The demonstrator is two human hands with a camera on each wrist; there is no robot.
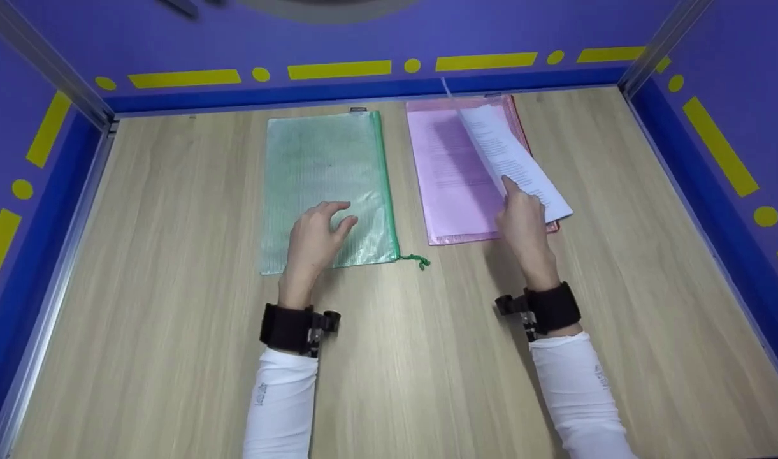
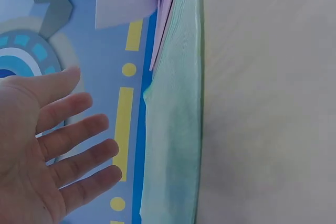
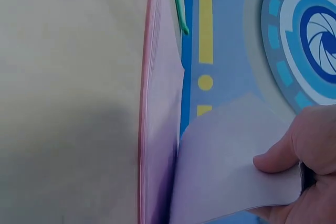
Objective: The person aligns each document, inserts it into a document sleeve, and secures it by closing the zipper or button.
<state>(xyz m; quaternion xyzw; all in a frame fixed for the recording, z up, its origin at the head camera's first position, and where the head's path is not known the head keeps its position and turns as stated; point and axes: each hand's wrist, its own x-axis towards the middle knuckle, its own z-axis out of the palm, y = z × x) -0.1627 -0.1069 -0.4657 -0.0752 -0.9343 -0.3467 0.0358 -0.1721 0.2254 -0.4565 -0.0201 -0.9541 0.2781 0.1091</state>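
White printed paper, not yet released, is pinched by the right hand, pink pouch beneath; left hand, fingers apart, above green pouch.

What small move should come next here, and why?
Probably the left hand should reach across and steady the paper: only the right hand grips it, at the near end, so its far end hangs unsupported over the pink folder, while the left hand is empty above the green folder.
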